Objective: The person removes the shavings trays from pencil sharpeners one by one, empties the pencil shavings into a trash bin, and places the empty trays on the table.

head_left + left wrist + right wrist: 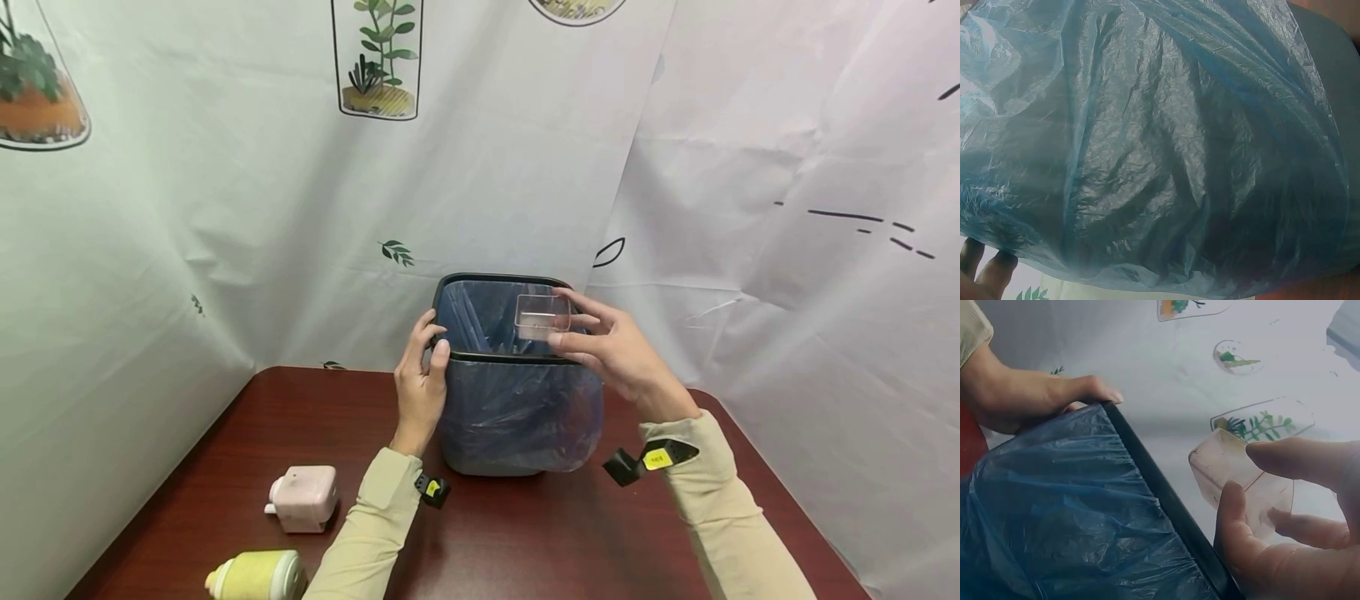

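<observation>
A trash bin (501, 358) with a dark rim stands on the table, lined with a translucent blue bag (517, 412) folded down over its outside. My left hand (420, 392) holds the bin's left side, thumb and fingertips at the rim. Over the bin's mouth, toward its right side, my right hand (618, 357) pinches a small clear plastic box (1225, 464) between thumb and fingers. The box is tilted in the right wrist view. The bag fills most of the left wrist view, with two fingertips (994, 272) at the lower left.
On the reddish-brown table (352, 417), a pink pencil-sharpener-like object (306, 500) lies to the left of my left forearm. Nearer to me is a yellow and white rounded object (257, 575). A white printed cloth (480, 183) hangs behind and around the table.
</observation>
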Demonstrator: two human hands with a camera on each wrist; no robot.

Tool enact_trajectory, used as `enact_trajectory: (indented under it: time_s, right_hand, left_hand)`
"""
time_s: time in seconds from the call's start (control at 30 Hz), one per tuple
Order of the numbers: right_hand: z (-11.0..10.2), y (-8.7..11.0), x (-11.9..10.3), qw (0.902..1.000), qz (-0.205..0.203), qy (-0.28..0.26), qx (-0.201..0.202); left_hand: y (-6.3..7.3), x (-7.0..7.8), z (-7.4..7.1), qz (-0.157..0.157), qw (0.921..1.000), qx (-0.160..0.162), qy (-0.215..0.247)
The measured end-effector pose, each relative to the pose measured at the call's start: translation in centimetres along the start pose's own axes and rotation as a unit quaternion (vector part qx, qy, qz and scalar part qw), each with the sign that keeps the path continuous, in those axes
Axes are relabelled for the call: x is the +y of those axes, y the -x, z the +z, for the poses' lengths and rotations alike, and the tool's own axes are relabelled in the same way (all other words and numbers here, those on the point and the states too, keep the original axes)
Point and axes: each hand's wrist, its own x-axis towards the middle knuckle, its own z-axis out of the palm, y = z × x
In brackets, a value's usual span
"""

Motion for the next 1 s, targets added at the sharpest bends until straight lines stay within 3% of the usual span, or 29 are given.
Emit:
enact_trajectory:
  time_s: [0.77, 1.0]
  right_hand:
    - [0.4, 1.4, -0.1, 0.9999, -0.001, -0.009, -0.007]
    - [0.7, 2.0, -0.1, 0.9999, -0.006, 0.003, -0.015]
  left_hand:
    - [0.0, 0.0, 0.0, 0.006, 1.0, 0.001, 0.006]
    - [0.1, 0.0, -0.1, -0.005, 1.0, -0.004, -0.001]
